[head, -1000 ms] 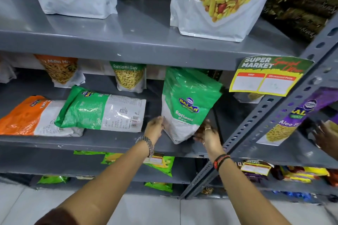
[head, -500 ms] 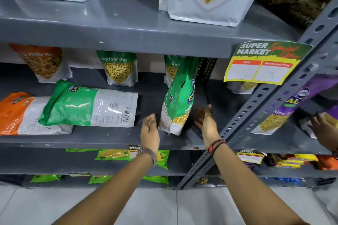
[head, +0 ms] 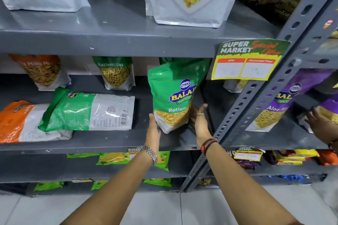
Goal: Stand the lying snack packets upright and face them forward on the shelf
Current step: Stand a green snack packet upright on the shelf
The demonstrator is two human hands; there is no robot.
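Observation:
A green Ratlami Sev packet (head: 173, 97) stands upright at the right end of the middle shelf (head: 102, 145), its front facing me. My left hand (head: 153, 129) lies flat against its lower left edge, fingers straight. Just off its lower right side is my right hand (head: 200, 124), also flat, with a dark gap between palm and packet. To the left, a second green packet (head: 87, 109) lies on its side with the back label showing, partly over a lying orange packet (head: 16, 120).
Smaller upright packets (head: 116, 73) line the shelf's back. A slanted grey upright post (head: 256, 107) and a yellow price sign (head: 248, 60) sit right of my right hand. Beyond it are a purple Aloo Sev packet (head: 272, 109) and another person's hand (head: 321, 124).
The green packet, tilted and then edge-on, now faces forward and stands upright. Both hands let go of it, then closed in flat at its sides.

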